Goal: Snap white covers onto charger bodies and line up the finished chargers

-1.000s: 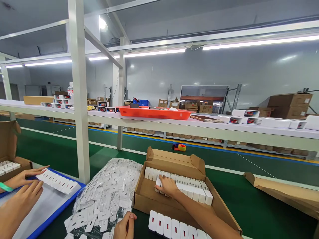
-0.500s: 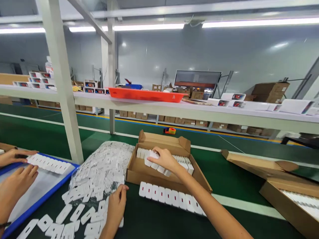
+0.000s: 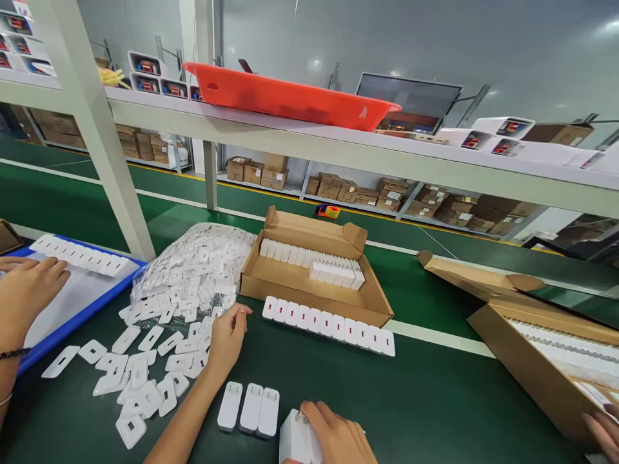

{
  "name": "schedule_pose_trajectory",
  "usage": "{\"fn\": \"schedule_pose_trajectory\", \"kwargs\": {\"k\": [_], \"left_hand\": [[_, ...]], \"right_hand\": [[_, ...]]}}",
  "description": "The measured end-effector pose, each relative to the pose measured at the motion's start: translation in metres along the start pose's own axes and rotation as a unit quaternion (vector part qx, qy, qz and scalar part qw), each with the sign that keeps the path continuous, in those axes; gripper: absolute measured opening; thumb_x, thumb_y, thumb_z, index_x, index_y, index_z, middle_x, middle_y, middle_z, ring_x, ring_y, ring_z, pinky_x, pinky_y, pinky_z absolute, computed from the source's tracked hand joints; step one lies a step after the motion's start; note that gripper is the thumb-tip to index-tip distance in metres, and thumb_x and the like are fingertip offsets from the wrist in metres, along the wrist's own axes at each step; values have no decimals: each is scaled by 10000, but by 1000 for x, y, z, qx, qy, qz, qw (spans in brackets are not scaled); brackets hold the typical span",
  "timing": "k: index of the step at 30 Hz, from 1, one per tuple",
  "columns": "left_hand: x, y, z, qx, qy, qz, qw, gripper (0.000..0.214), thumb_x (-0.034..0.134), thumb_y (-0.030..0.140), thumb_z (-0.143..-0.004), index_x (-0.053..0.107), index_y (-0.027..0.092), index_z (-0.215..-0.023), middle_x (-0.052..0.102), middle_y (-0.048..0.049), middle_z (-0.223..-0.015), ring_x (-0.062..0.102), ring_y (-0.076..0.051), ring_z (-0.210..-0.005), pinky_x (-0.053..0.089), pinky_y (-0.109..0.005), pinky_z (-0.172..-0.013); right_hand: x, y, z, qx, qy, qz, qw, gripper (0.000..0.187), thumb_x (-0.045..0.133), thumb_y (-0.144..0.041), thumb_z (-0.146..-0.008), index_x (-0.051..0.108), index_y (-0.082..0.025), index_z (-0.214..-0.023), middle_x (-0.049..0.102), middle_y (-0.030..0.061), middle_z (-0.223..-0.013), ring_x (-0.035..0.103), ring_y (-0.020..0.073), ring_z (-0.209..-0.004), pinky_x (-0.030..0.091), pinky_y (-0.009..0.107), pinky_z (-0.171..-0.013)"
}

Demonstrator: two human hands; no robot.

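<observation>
My right hand grips a small group of white plug chargers at the near edge of the view; metal prongs show on top. Three more white chargers lie just left of it, prongs up. My left hand is closed, thumb against the curled fingers, beside loose white cover plates; whatever it holds is hidden. Ahead is a row of white chargers with slotted faces, several with red inside. Behind that, an open cardboard box holds rows of white chargers.
A clear bag of white plates lies left of the box. Another person's hand rests over a blue-edged tray. At right, another hand touches a second open box. A shelf with a red tray spans above.
My right hand has left the box and come down toward me, now with white chargers in its grip. The view has tilted downward. My left hand stays closed near the plates.
</observation>
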State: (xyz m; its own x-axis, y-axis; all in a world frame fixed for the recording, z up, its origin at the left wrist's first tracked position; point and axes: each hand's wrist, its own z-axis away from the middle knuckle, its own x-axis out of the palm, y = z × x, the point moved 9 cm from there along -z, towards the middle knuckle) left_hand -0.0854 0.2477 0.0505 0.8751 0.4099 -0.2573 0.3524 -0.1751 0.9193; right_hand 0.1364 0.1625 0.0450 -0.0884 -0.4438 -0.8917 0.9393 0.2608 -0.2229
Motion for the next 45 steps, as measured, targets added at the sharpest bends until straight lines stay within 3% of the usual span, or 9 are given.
{"fn": "schedule_pose_trajectory", "kwargs": {"k": [8, 15, 17, 20, 23, 25, 28, 32, 45], "left_hand": [[8, 3, 4, 2, -20, 1, 1000, 372, 386, 419, -969, 611, 160, -824, 467, 59, -526, 475, -125, -476, 347, -250, -511], [11, 12, 7, 10, -27, -12, 999, 357, 360, 387, -929, 616, 186, -784, 424, 59, -489, 442, -138, -455, 313, -243, -495], [10, 14, 7, 11, -23, -16, 1000, 359, 357, 391, -924, 616, 187, -781, 418, 56, -492, 432, -140, -456, 305, -244, -494], [9, 13, 6, 10, -21, -20, 1000, 365, 352, 401, -926, 609, 189, -776, 414, 53, -501, 424, -142, -464, 301, -246, -500], [9, 10, 6, 6, -24, -23, 999, 372, 342, 412, -933, 603, 192, -784, 410, 52, -506, 426, -147, -474, 307, -248, -507], [9, 7, 6, 3, -23, -26, 999, 375, 337, 415, -936, 599, 195, -785, 409, 51, -508, 430, -150, -481, 310, -249, -514], [7, 2, 4, -2, -17, -32, 999, 381, 328, 421, -940, 601, 196, -797, 412, 51, -514, 433, -153, -487, 309, -251, -525], [8, -6, -1, -9, -12, -40, 999, 410, 316, 450, -940, 606, 193, -808, 406, 51, -512, 443, -157, -483, 302, -250, -520], [18, -25, -2, -29, -22, -67, 997, 442, 302, 501, -918, 608, 195, -827, 431, 41, -524, 459, -178, -498, 318, -266, -533]], "right_hand": [[-1, -17, -17, -106, 184, 146, 966, 538, 751, -487, -728, 630, -177, -1151, 687, 118, -991, 687, 290, -832, 578, 408, -726], [2, -25, -16, -134, 151, 102, 974, 949, 682, -777, -587, 547, -191, -1321, 632, 179, -1212, 606, 409, -1085, 483, 574, -939], [-26, -21, -10, -160, 148, 58, 974, 972, 631, -796, -628, 467, -225, -1397, 586, 159, -1301, 552, 409, -1175, 409, 610, -1011], [-113, 5, -20, -151, 245, -10, 958, 627, 559, -600, -843, 468, -273, -1370, 560, 83, -1342, 527, 302, -1223, 438, 488, -1022], [-193, 42, -67, -122, 328, -34, 936, 434, 430, -477, -943, 529, -221, -1279, 562, 87, -1307, 495, 240, -1241, 379, 405, -1073], [-216, 66, -115, -105, 323, -32, 940, 396, 397, -440, -975, 531, -210, -1268, 563, 97, -1302, 515, 233, -1218, 423, 397, -1024], [-216, 93, -177, -100, 298, 3, 949, 383, 524, -401, -951, 537, -161, -1249, 581, 99, -1241, 569, 235, -1130, 460, 459, -970], [-201, 110, -219, -122, 286, 70, 948, 336, 567, -387, -933, 575, -173, -1191, 577, 88, -1229, 578, 225, -1093, 481, 448, -946], [-194, 115, -224, -212, 333, 145, 907, 240, 528, -382, -956, 605, -205, -1100, 617, 66, -1114, 606, 179, -1000, 521, 354, -852]]}}
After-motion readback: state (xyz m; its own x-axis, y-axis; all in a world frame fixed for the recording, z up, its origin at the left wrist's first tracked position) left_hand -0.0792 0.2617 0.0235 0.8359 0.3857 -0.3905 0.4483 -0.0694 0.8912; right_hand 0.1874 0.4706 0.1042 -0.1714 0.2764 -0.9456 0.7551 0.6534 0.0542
